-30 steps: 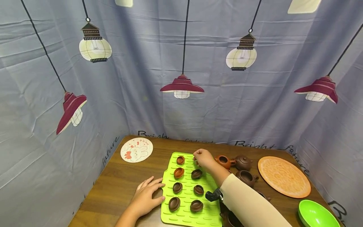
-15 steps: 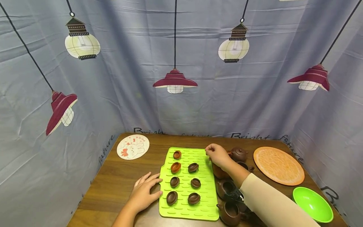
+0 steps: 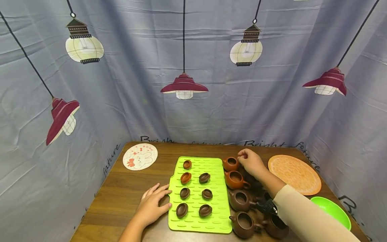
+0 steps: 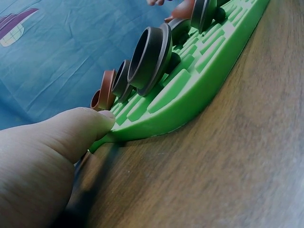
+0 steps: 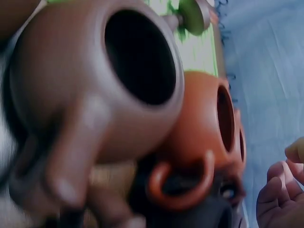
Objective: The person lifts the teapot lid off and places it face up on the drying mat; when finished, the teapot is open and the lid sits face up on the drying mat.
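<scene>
My left hand (image 3: 151, 208) rests at the left edge of a green ridged mat (image 3: 193, 220); in the left wrist view the thumb (image 4: 78, 130) touches its rim. On the mat lie several teapot lids, orange ones (image 3: 185, 177) and brown ones (image 3: 205, 210), turned knob down. Just right of a small orange teapot (image 3: 231, 164), my right hand (image 3: 252, 163) hovers over the far end of the teapots. In the right wrist view its fingers (image 5: 273, 190) are loosely curled, with nothing visible between them. The hand and arm partly hide dark teapots beneath.
Lidless teapots stand along the mat's right side, including a larger orange teapot (image 3: 234, 179) and a brown teapot (image 3: 244, 224). Farther right are an orange round mat (image 3: 294, 174) and a green bowl (image 3: 332, 211). A bunny-print round mat (image 3: 140, 156) lies back left.
My right hand has moved right, from above the far part of the green mat to beyond the small orange teapot. The left hand stays on the mat edge; the head view has shifted slightly.
</scene>
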Available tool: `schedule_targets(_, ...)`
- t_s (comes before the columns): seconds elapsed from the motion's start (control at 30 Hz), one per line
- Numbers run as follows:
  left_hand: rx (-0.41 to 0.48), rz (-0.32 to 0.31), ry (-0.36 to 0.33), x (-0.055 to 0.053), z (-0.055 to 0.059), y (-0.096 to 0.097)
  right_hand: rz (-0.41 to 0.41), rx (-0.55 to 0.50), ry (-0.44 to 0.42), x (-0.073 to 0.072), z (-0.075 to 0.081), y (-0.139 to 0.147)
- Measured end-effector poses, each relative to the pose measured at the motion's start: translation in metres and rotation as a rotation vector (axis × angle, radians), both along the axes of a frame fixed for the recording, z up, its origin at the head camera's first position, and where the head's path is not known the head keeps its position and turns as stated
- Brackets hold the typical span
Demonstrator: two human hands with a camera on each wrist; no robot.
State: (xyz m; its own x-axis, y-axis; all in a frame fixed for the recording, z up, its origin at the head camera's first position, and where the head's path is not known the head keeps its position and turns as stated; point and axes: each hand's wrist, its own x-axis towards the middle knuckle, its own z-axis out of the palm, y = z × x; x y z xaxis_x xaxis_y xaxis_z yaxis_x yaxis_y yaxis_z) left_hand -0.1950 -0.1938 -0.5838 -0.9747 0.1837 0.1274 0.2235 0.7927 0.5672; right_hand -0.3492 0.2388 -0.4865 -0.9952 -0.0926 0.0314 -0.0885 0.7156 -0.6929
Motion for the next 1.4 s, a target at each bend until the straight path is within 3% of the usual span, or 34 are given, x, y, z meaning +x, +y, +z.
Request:
schedule_targets(0.23, -0.005, -0.007, -0.008, -0.001, 0.001, 0.0, -0.051, 0.109, 0.068, -0.001, -0.006, 0.031)
schedule_targets(0.6, -0.011, 0.001, 0.008, -0.002, 0.002, -0.002, -0.129, 0.087, 0.012, -0.011, -0.015, 0.058)
schedule_targets(1.03, -0.011, 0.011, 0.011, 0.002, -0.004, 0.001, -0.153, 0.09, -0.035, -0.012, -0.024, 0.062)
schedule_targets(1.4, -0.005, 0.012, 0.013, 0.001, -0.003, 0.002, -0.196, 0.094, 0.018, -0.011, -0.025, 0.056)
